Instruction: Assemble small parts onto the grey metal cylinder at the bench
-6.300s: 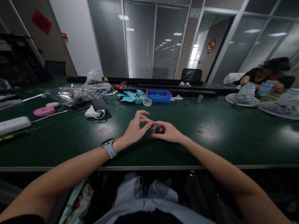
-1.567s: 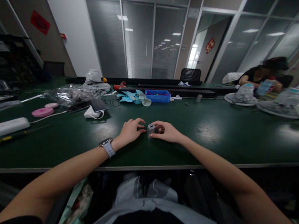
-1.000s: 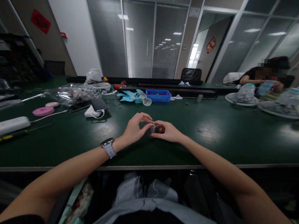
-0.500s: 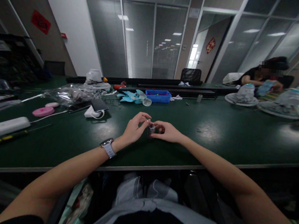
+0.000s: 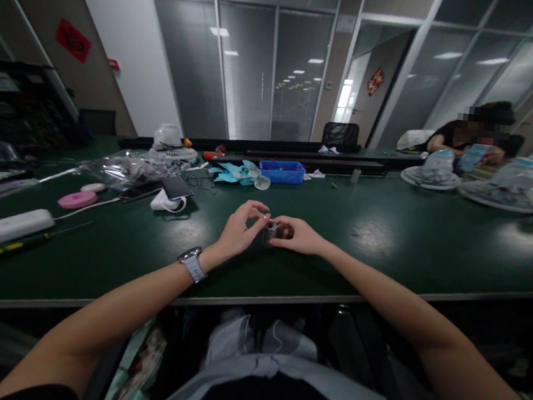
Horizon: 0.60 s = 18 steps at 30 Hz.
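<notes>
A small grey metal cylinder [image 5: 270, 233] stands upright on the green table, between my two hands. My right hand [image 5: 305, 236] is closed around it from the right, thumb low on the near side and fingers curled behind. At its top rim, the thumb and forefinger of my left hand [image 5: 242, 228] come together in a pinch. Whatever lies between those left fingertips is too small to make out. A watch [image 5: 193, 262] with a pale strap is on my left wrist.
A blue tray [image 5: 283, 172], light-blue gloves [image 5: 232, 172] and another small cylinder [image 5: 355, 176] lie farther back. To the left are a white power strip [image 5: 3, 233], a yellow-and-black screwdriver [image 5: 13, 248] and pink discs [image 5: 76, 199]. Fan-like parts [image 5: 430, 177] and another person [image 5: 466, 136] are at right.
</notes>
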{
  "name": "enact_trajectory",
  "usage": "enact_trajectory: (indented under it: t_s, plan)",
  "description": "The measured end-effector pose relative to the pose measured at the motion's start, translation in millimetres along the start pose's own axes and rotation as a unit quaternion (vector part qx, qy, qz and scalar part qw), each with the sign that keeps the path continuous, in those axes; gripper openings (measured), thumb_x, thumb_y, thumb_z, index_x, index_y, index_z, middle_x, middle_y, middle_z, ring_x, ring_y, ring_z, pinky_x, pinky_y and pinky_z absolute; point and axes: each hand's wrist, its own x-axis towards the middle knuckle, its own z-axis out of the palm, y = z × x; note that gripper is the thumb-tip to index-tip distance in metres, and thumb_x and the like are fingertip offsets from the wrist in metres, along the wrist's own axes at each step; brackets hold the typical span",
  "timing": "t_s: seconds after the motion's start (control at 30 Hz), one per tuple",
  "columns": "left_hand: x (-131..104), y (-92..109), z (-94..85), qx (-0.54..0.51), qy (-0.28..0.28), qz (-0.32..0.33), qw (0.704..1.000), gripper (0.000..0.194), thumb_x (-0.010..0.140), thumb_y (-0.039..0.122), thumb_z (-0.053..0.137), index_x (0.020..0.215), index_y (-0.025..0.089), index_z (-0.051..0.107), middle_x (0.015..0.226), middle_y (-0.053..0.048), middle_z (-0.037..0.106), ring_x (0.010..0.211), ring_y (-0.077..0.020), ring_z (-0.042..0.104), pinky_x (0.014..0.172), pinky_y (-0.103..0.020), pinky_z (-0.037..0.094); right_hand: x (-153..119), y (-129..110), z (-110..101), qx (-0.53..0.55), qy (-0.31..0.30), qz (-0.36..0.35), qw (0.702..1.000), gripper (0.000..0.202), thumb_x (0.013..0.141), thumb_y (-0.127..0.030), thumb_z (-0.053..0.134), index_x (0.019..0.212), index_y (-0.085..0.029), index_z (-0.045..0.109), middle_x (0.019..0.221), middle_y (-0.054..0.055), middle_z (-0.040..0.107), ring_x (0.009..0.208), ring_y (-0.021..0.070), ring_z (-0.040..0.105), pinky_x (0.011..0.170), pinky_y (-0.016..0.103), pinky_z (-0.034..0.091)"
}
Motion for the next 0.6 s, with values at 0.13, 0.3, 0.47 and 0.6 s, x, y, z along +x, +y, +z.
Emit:
enact_trajectory:
  t_s: [0.13,0.3,0.47,0.6]
  plan:
    - [-0.9,0.1,2.4,-0.016,-0.029,0.019,0.999,0.025,0.090,0.034,0.053,0.111,0.020,0.053,0.107,-0.007,0.066,0.096,-0.0181,0.066,0.088,-0.033,0.048,-0.4,0.3,0.1,0.001,0.002,-0.009,1.000,0.048,0.071,-0.041,0.072,0.108,-0.014,0.060,0.088,0.004,0.064,0.061,0.0089,0.050,0.059,0.023,0.042]
    - [-0.9,-3.1,1.9,0.021,0.002,0.022,1.000,0.021,0.090,0.033,0.054,0.106,0.020,0.055,0.106,-0.007,0.066,0.096,-0.0191,0.065,0.090,-0.035,0.047,-0.7,-1.0,0.2,-0.005,0.001,-0.006,1.000,0.048,0.071,-0.042,0.072,0.108,-0.014,0.060,0.087,0.003,0.064,0.060,0.0083,0.048,0.058,0.022,0.041]
    - [-0.7,-5.1,1.5,0.020,-0.014,0.038,0.999,0.018,0.090,0.032,0.054,0.103,0.020,0.058,0.114,-0.008,0.064,0.100,-0.0190,0.063,0.093,-0.035,0.046,-0.5,1.5,0.8,-0.006,0.003,-0.011,1.000,0.046,0.071,-0.041,0.072,0.107,-0.015,0.060,0.087,0.003,0.065,0.061,0.0088,0.050,0.059,0.022,0.041]
    - [-1.2,-5.0,3.8,-0.005,-0.036,0.051,0.998,0.019,0.091,0.029,0.051,0.107,0.020,0.057,0.119,-0.008,0.061,0.103,-0.0186,0.062,0.093,-0.034,0.047,-0.5,1.7,0.5,-0.006,0.005,-0.010,1.000,0.043,0.071,-0.040,0.072,0.103,-0.014,0.060,0.088,0.004,0.065,0.062,0.0093,0.051,0.059,0.022,0.042]
